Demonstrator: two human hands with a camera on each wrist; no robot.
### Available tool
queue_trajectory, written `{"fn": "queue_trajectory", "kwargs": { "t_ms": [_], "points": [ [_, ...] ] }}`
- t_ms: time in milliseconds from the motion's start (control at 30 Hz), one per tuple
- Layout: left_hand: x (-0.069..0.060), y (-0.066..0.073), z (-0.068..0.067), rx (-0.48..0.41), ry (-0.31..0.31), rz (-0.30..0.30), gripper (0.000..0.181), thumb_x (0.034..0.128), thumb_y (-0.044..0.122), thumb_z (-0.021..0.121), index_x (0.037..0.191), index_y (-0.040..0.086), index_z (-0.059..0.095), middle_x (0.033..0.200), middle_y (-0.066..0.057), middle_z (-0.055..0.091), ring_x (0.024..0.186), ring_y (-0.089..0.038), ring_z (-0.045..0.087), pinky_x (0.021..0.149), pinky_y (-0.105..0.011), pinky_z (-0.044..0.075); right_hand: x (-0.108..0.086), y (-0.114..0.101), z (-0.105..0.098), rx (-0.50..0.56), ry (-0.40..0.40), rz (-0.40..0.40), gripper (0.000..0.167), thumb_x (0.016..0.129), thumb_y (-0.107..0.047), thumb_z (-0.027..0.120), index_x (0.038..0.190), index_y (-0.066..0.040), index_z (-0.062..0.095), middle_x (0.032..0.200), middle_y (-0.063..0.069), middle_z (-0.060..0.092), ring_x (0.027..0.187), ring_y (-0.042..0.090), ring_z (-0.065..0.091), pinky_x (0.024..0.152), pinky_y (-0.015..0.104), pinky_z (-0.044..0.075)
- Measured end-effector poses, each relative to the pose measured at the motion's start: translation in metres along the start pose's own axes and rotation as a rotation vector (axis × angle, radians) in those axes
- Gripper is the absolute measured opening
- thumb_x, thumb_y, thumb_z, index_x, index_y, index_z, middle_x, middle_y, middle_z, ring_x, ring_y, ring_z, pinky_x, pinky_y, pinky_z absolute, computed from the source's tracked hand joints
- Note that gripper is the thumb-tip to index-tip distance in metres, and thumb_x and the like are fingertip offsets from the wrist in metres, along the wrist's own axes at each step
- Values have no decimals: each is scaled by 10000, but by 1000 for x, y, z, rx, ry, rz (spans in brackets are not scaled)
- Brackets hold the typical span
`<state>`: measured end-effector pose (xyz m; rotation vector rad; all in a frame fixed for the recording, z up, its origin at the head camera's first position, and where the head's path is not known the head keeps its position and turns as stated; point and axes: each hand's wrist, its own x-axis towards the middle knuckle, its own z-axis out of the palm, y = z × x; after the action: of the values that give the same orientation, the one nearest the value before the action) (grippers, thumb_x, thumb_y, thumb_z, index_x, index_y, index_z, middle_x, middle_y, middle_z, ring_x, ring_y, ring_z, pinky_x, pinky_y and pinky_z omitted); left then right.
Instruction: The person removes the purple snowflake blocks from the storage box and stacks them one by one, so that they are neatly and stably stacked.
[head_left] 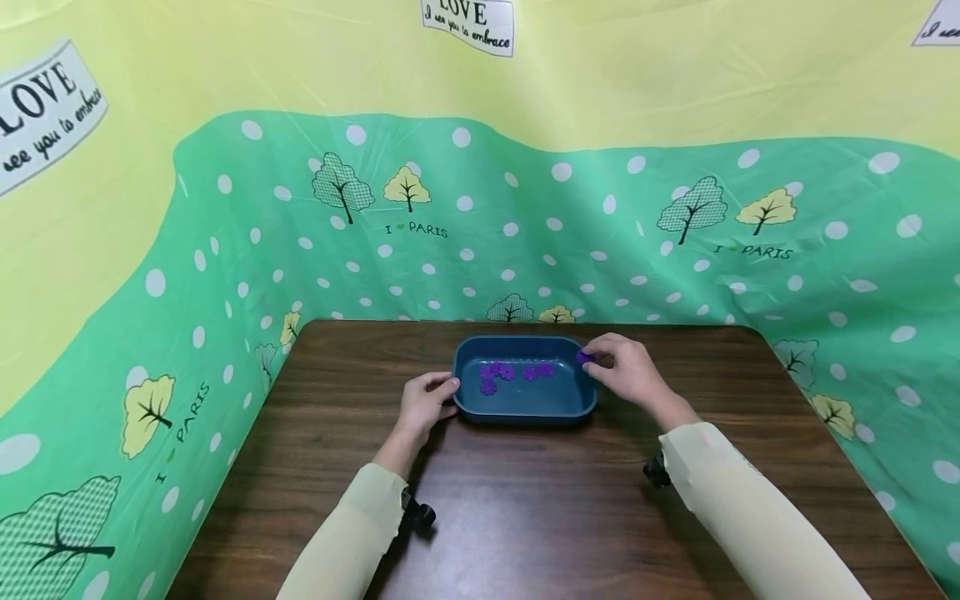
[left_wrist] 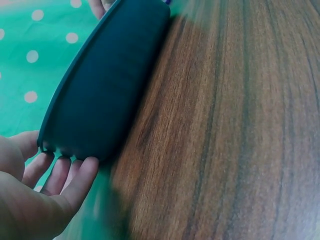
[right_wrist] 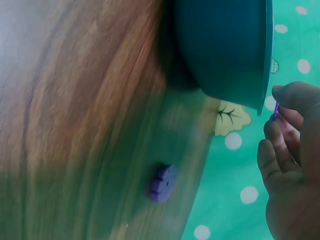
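A dark blue rectangular tray [head_left: 525,406] stands on the table, with several purple flower-shaped pieces [head_left: 489,387] lying on its bottom. My left hand [head_left: 424,404] grips the tray's left end. In the left wrist view, its thumb is at the rim and its fingertips [left_wrist: 91,162] touch the outer wall. At the tray's right rim, my right hand [head_left: 624,367] pinches a purple piece [head_left: 584,357] between thumb and fingers. That piece shows only as a thin edge in the right wrist view. Another purple flower-shaped piece [right_wrist: 164,183] lies on the table outside the tray.
The dark wood-grain table [head_left: 360,358] reaches back to a green and yellow printed cloth [head_left: 480,225] hanging behind and at both sides. Black wrist cameras [head_left: 422,517] sit under both sleeves.
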<state>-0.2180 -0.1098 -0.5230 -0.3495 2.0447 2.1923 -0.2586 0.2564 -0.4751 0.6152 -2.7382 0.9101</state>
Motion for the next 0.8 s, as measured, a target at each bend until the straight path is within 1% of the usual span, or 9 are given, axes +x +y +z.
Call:
{"fn": "queue_trajectory", "kwargs": {
  "t_ms": [200,267,433,600,800],
  "points": [
    [-1,1,1,4,-5,-3,370,972,166,731,1290,-14,679,1128,-132,686,987,-206,670,906,-507,617,-7,8,-9,-20,4,33,169,911,-99,776,1074,-56,773,1100,96,711,968,269,687,809,488,612],
    [-1,2,0,4,-9,-1,376,979,163,721,1301,-23,669,1133,-134,683,1010,-225,671,919,-522,609,-10,11,-11,-31,14,38,157,912,-100,775,1063,-56,774,1093,94,713,965,265,688,805,481,609],
    [-2,3,1,4,-7,2,366,986,158,711,1297,-30,668,1132,-137,682,1001,-223,674,903,-507,617,-17,21,-15,-50,31,49,146,911,-87,770,1048,-37,775,1093,127,719,976,295,691,815,506,610],
    [-2,2,0,0,-6,-6,356,977,159,723,1285,-15,682,1136,-142,684,968,-194,674,899,-485,621,-27,33,-16,-54,24,85,155,918,-91,761,1057,-23,769,1098,156,717,999,332,684,839,551,607],
    [-1,0,0,-6,-10,-2,353,978,152,721,1285,-18,680,1125,-136,684,991,-211,676,897,-481,623,-39,46,-16,-64,0,150,170,950,-128,741,1086,-29,759,1144,172,701,1056,365,659,900,587,577]
  ]
}}
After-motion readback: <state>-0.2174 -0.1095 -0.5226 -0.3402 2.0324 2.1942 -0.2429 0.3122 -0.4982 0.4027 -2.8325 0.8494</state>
